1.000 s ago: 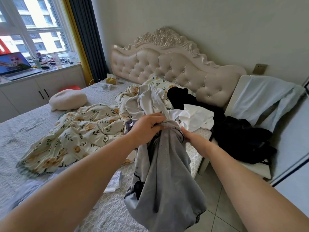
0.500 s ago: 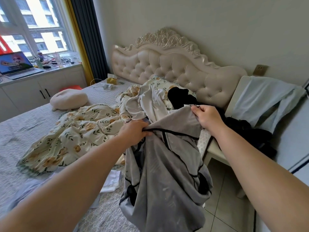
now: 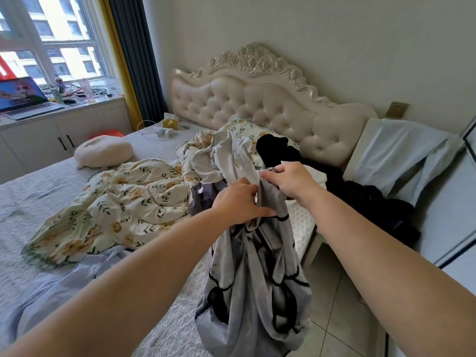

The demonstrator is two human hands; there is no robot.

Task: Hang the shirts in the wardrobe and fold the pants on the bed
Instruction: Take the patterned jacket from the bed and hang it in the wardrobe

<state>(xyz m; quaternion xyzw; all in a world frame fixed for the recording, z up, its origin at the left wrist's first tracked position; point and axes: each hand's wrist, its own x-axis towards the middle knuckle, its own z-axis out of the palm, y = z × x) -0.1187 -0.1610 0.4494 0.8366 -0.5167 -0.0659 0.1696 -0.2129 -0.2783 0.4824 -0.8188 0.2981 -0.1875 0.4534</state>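
Note:
A grey satin garment with black piping (image 3: 257, 279) hangs bunched over the bed's right edge. My left hand (image 3: 239, 202) grips its upper part from the left. Just above and to the right, my right hand (image 3: 291, 179) pinches the garment's top edge. Behind my hands lies a heap of clothes: a light grey piece (image 3: 226, 158), black garments (image 3: 278, 150) and a bit of white cloth (image 3: 318, 176). More black clothing (image 3: 381, 204) lies on the bedside stand to the right. The bed (image 3: 38, 191) has a grey textured cover.
A floral quilt (image 3: 123, 202) sprawls across the bed, with a pale blue sheet (image 3: 64, 284) near me and a round cream cushion (image 3: 103, 153) further back. Tufted headboard (image 3: 257, 99) behind. A pale blue pillow (image 3: 401, 153) rests at right. Laptop (image 3: 23, 96) on the window cabinet. Tiled floor (image 3: 342, 318) at lower right.
My hands have come close together at the garment's top; the right hand moved left and down, so the spread waistband is now bunched and the garment hangs narrower.

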